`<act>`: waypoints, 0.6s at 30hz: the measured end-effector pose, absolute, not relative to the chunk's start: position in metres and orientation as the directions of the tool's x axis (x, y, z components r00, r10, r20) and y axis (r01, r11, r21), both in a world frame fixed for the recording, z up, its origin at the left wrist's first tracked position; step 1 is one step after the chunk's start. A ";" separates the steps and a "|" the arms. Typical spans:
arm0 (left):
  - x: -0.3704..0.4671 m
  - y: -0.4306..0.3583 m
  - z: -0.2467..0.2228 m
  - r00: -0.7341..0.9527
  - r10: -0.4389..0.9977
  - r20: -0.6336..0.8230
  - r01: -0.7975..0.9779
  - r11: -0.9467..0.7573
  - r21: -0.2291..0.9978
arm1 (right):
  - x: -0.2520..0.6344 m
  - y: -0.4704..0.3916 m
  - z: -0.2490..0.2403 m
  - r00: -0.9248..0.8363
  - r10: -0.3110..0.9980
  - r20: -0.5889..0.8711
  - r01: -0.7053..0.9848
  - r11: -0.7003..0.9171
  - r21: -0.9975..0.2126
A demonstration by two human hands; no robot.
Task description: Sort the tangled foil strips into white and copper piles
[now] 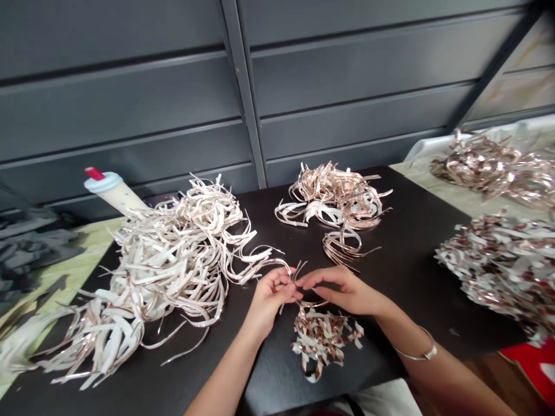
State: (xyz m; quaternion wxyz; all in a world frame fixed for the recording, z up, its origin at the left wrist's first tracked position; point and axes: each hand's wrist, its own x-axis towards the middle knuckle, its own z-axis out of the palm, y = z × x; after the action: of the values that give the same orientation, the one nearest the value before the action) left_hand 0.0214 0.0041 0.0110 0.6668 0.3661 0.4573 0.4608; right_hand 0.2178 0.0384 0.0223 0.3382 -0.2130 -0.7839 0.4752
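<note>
My left hand (272, 296) is closed in a pinch on a few thin, shiny rose-gold and white strips (298, 269), whose ends stick up past the fingertips. My right hand (342, 289) meets it from the right, its thumb and fingers bent together at the same strips; the exact grip is partly hidden. Just below the hands, a small bunch of knotted or curled rose-gold and white strips (323, 338) lies on the black tabletop (277, 381). A thin curved strip runs between this bunch and the fingers.
A big loose heap of white-and-rose-gold strips (173, 260) covers the left side. Behind the hands lies a smaller rose-gold pile (333, 190). At right are a dense curled bunch (503, 266) and more shiny strips (489, 164). A lidded cup (117, 193) stands back left, before a grey panelled wall (347, 69).
</note>
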 end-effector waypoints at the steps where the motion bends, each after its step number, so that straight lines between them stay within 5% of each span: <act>1: 0.021 0.005 0.009 0.151 0.955 -0.254 -0.244 0.285 0.927 | 0.217 0.039 0.022 -0.677 0.659 0.328 0.003 0.449 -0.894; 5: 0.017 0.009 0.000 0.139 0.986 -0.092 0.122 0.075 0.990 | 0.214 0.041 0.022 -0.680 0.651 0.338 0.004 0.463 -0.886; 9: 0.013 0.012 -0.006 0.203 0.979 0.023 0.563 -0.136 0.815 | 0.209 0.042 0.019 -0.645 0.675 0.357 0.014 0.478 -0.878; 18: 0.020 0.017 -0.032 0.108 0.990 0.094 0.665 -0.142 0.733 | 0.180 0.033 0.034 -0.656 0.657 0.372 0.218 0.636 -0.741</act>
State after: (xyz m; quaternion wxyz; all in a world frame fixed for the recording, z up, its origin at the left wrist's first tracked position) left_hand 0.0197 0.0166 -0.0317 0.2705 0.6936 0.5964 0.3002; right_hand 0.1797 0.0333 0.0340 0.3241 -0.2591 -0.8443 0.3391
